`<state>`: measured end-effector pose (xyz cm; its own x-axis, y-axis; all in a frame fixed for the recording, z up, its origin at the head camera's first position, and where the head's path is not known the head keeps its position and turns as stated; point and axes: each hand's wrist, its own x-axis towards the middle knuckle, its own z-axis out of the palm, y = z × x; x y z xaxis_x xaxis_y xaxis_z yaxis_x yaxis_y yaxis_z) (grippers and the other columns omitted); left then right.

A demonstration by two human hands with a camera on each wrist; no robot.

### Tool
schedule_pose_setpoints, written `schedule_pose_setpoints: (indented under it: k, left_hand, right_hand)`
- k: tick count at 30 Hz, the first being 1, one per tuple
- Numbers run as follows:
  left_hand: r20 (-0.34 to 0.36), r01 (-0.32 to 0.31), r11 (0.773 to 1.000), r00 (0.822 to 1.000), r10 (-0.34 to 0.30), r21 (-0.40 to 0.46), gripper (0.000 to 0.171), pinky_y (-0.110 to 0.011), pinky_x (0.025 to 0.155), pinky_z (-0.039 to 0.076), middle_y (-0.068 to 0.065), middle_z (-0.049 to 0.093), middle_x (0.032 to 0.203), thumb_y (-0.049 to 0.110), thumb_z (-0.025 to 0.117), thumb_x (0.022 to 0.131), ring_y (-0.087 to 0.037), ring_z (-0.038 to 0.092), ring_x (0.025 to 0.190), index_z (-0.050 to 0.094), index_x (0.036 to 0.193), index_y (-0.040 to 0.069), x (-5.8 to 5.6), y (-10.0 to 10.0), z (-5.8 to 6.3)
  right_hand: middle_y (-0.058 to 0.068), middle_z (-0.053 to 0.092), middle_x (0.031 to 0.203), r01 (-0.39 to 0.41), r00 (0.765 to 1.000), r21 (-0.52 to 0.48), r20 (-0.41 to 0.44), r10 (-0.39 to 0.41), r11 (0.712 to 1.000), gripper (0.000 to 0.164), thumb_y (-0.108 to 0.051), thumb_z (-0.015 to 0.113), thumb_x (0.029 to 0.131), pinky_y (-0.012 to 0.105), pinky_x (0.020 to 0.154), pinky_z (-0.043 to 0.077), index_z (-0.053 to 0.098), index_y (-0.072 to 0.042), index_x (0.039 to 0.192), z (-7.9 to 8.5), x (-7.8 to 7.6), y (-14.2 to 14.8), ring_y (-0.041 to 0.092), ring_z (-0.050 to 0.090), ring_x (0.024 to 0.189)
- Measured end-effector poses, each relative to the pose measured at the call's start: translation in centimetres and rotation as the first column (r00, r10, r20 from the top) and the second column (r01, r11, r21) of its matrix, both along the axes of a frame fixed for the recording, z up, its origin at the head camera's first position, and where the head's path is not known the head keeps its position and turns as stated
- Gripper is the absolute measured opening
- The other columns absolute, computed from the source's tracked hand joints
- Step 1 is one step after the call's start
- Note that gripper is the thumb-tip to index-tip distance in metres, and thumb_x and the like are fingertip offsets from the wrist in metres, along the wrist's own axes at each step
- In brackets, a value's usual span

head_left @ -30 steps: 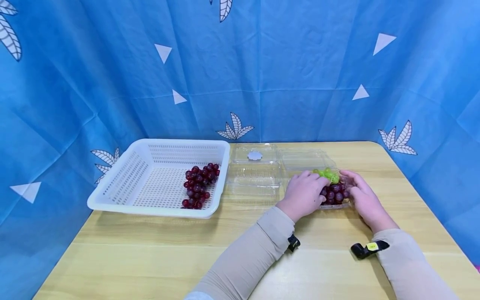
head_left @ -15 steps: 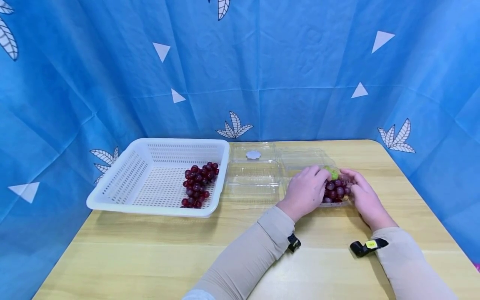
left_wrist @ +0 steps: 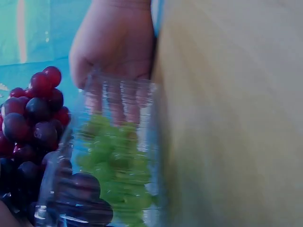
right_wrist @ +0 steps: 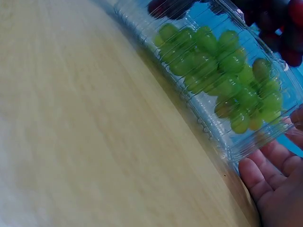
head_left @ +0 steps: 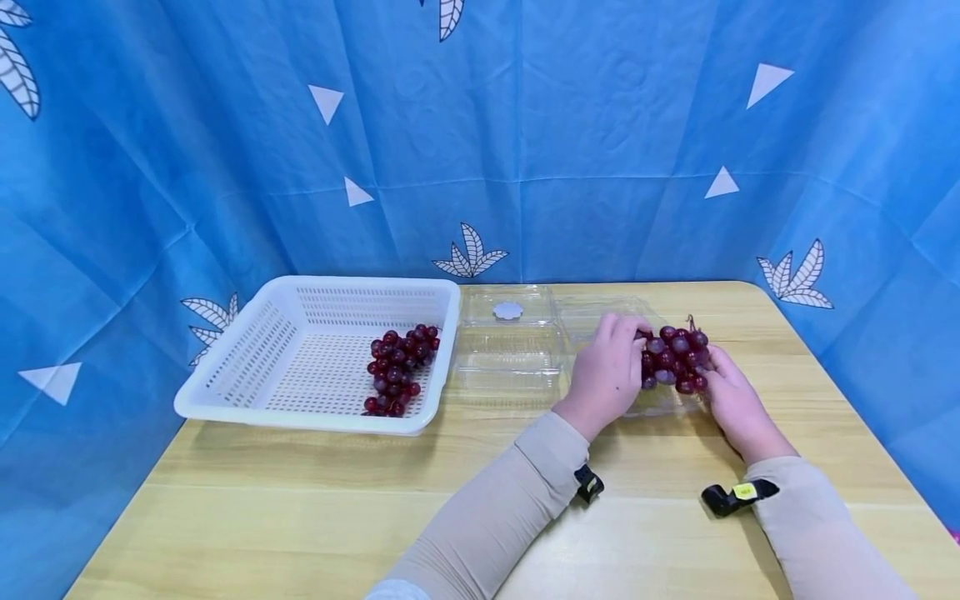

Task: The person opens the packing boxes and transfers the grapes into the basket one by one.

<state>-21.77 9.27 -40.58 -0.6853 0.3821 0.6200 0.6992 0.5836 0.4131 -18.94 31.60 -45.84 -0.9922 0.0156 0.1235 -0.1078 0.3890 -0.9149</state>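
My left hand holds a bunch of red grapes by its left side, raised above a clear plastic box. Through the box wall, green grapes show in the right wrist view; the lifted bunch hides them in the head view. My right hand grips the right end of the box, its fingers at a corner. In the left wrist view, dark red grapes hang beside the box, and a few more show through its wall.
A white slotted basket stands at the left with another bunch of red grapes at its right side. An open clear box lies between basket and hands. The blue curtain borders the wooden table.
My left hand has lifted the red bunch up out of the box and tilted it, so it now covers the green grapes. My right hand has stayed at the box.
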Motion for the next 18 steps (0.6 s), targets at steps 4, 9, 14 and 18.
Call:
schedule_pose_setpoints:
  k: [4, 9, 14, 18]
  left_hand:
    - [-0.028, -0.060, 0.997, 0.998, 0.061, 0.049, 0.019, -0.013, 0.056, 0.041, -0.002, 0.051, 0.111, 0.014, 0.052, 0.105, -0.007, 0.052, 0.073, 0.057, 0.123, 0.014, -0.3, -0.6, 0.6]
    - [-0.058, -0.133, 0.990, 0.990, 0.131, -0.036, 0.021, -0.022, 0.065, 0.048, -0.002, 0.052, 0.111, 0.011, 0.055, 0.102, -0.012, 0.056, 0.090, 0.059, 0.123, 0.016, -0.7, -1.2, 0.9]
    - [0.019, -0.169, 0.955, 0.984, 0.179, -0.244, 0.035, -0.026, 0.073, 0.047, 0.000, 0.051, 0.110, 0.010, 0.057, 0.097, -0.013, 0.052, 0.092, 0.061, 0.129, 0.023, -1.0, -1.1, 0.6]
    - [0.104, -0.153, 0.932, 0.975, 0.197, -0.329, 0.035, -0.029, 0.083, 0.048, 0.000, 0.052, 0.115, 0.023, 0.052, 0.102, -0.014, 0.053, 0.095, 0.058, 0.136, 0.026, -1.0, -1.0, 0.4]
  right_hand:
    - [0.003, 0.051, 0.128, -0.031, 1.000, -0.043, -0.004, 0.031, 0.999, 0.045, -0.002, 0.031, 0.104, 0.021, 0.085, 0.050, 0.038, -0.001, 0.148, 0.0, -0.1, -0.1, 0.009, 0.056, 0.105]
    - [0.023, 0.043, 0.137, -0.058, 0.998, -0.041, -0.012, 0.057, 0.997, 0.052, 0.001, 0.025, 0.102, 0.020, 0.083, 0.052, 0.027, 0.005, 0.154, 0.1, -0.1, -0.2, 0.010, 0.054, 0.108]
    - [0.026, 0.043, 0.138, -0.059, 0.998, -0.046, -0.018, 0.058, 0.997, 0.051, 0.002, 0.025, 0.102, 0.020, 0.082, 0.052, 0.028, 0.007, 0.153, 0.2, -0.2, -0.5, 0.007, 0.053, 0.107]
    - [0.026, 0.044, 0.137, -0.058, 0.998, -0.047, -0.025, 0.057, 0.997, 0.051, 0.002, 0.025, 0.102, 0.020, 0.082, 0.052, 0.029, 0.007, 0.152, 0.2, -0.1, -0.5, 0.004, 0.054, 0.105]
